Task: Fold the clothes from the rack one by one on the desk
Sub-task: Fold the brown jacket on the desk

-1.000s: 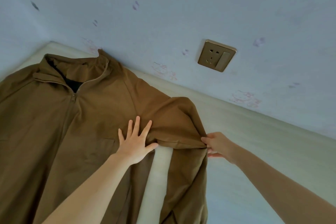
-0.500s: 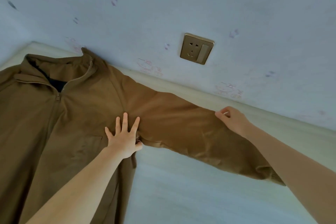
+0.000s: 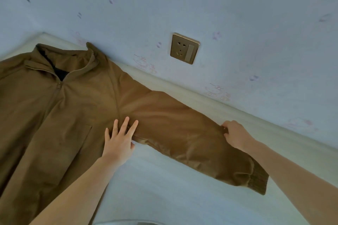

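A brass-coloured wall socket [image 3: 184, 48] sits on the pale blue wall [image 3: 237, 14], which bears faint, perhaps scribbled, marks.

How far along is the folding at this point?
Done: the brown jacket lies spread, zipped front up, on the desk. In hand: left hand presses flat by the armpit; right hand pinches the outstretched sleeve. Left: no fold made yet.

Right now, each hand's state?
Left hand: open, pressing flat on the jacket.
Right hand: pinching the sleeve.
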### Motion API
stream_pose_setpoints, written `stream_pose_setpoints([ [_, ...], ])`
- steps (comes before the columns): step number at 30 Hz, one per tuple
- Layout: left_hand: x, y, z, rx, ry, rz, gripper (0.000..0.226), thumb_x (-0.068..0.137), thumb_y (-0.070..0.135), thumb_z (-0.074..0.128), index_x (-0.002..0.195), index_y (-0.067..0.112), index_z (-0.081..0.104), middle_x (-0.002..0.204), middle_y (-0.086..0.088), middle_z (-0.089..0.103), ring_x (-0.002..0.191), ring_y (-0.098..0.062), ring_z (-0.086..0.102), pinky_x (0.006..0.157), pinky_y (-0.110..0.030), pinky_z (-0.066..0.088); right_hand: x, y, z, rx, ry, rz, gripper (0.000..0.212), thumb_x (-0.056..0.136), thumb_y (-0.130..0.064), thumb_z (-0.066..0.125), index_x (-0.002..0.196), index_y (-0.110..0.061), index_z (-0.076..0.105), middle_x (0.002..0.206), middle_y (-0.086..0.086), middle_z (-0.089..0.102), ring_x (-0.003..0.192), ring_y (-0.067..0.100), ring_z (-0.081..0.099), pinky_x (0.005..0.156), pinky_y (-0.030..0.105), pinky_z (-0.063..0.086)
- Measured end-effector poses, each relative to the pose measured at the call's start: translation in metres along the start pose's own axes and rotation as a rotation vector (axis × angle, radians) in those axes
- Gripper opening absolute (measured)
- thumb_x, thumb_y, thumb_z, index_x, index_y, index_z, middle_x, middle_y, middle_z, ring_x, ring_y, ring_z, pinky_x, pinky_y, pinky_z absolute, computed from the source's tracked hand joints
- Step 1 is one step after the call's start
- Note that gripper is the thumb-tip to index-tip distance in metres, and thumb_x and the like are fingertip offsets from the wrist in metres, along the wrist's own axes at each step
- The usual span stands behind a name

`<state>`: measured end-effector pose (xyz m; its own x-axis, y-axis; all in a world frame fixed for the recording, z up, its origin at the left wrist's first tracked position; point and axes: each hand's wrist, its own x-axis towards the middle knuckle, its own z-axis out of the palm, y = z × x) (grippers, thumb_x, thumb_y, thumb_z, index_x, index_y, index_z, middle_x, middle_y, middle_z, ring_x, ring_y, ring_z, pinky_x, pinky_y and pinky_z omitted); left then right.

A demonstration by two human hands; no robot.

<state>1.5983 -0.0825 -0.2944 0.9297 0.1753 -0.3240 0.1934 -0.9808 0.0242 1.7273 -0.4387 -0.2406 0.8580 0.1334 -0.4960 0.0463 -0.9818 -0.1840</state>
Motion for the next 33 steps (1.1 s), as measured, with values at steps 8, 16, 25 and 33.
stream_pose_setpoints([
  [8,-0.041,-0.008,0.001,0.015,0.223,-0.152,0.066,0.055,0.009,0.084,0.117,0.007,0.060,0.114,-0.012,0.059,0.108,-0.035,0.057,0.086,-0.046,0.051,0.041,-0.136,-0.025,0.111,0.003,-0.362,0.042,0.095,-0.009,0.045,0.137,-0.012,0.047,0.136,0.007,0.050,0.125,0.023,0.048,0.104,0.030,0.036],
  [16,-0.048,-0.026,-0.006,-0.009,0.194,-0.302,0.043,0.054,0.026,0.088,0.087,0.009,0.066,0.079,-0.008,0.059,0.068,-0.030,0.059,0.058,-0.035,0.047,0.090,-0.249,-0.029,0.059,-0.051,-0.435,0.043,0.098,-0.022,0.044,0.137,-0.004,0.042,0.136,0.013,0.049,0.123,0.028,0.047,0.097,0.029,0.036],
  [25,-0.055,-0.036,-0.004,-0.103,0.135,-0.232,0.042,0.034,0.010,0.091,0.059,0.019,0.059,0.047,0.004,0.051,0.034,-0.015,0.048,0.034,-0.020,0.030,0.126,-0.289,0.002,0.007,-0.099,-0.330,0.071,0.094,-0.050,0.052,0.141,-0.001,0.032,0.139,0.017,0.047,0.124,0.034,0.048,0.103,0.040,0.041],
  [33,-0.069,-0.040,-0.025,-0.455,0.158,-0.354,0.026,0.095,0.014,0.052,0.120,0.014,0.053,0.113,-0.002,0.057,0.103,-0.024,0.053,0.083,-0.031,0.044,0.142,-0.299,-0.012,0.219,-0.125,-0.325,0.041,0.091,-0.031,0.061,0.121,-0.003,0.059,0.116,0.008,0.062,0.109,0.031,0.058,0.091,0.030,0.043],
])
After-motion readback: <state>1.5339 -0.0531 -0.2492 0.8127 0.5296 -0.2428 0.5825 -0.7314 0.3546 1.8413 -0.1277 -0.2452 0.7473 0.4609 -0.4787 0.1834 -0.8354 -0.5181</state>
